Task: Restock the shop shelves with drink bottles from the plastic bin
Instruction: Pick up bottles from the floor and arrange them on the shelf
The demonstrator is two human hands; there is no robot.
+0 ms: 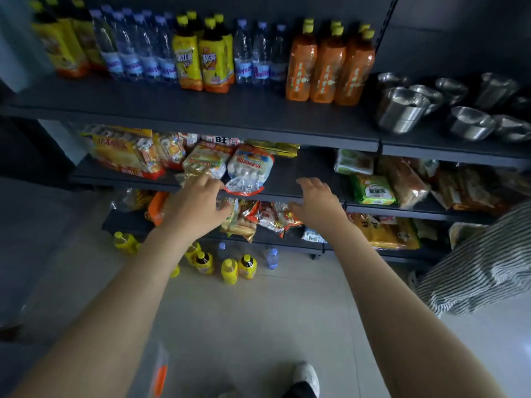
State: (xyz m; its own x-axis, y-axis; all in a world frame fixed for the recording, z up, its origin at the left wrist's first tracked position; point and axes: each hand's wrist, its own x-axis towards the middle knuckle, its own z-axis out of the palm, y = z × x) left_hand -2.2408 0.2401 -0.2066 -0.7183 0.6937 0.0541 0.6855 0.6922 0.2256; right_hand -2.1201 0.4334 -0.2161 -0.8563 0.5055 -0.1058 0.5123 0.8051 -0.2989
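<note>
The top shelf (201, 110) carries rows of drink bottles: yellow-labelled ones (211, 61), clear water bottles (242, 58) and orange ones (327, 70). Several more yellow bottles (230, 270) and a water bottle (272, 257) stand on the floor below the shelves. My left hand (196, 202) reaches out in front of the middle shelf with loosely bent fingers, holding nothing. My right hand (319, 202) is stretched forward at the same height, fingers relaxed and empty. A clear plastic bin (155, 369) with an orange clip shows at the bottom edge.
Snack bags (250, 170) fill the middle and lower shelves. Steel bowls and pots (402, 110) sit on the right shelf. A person's striped sleeve (477, 268) hangs in at the right. My shoe (306, 377) stands on the pale tile floor.
</note>
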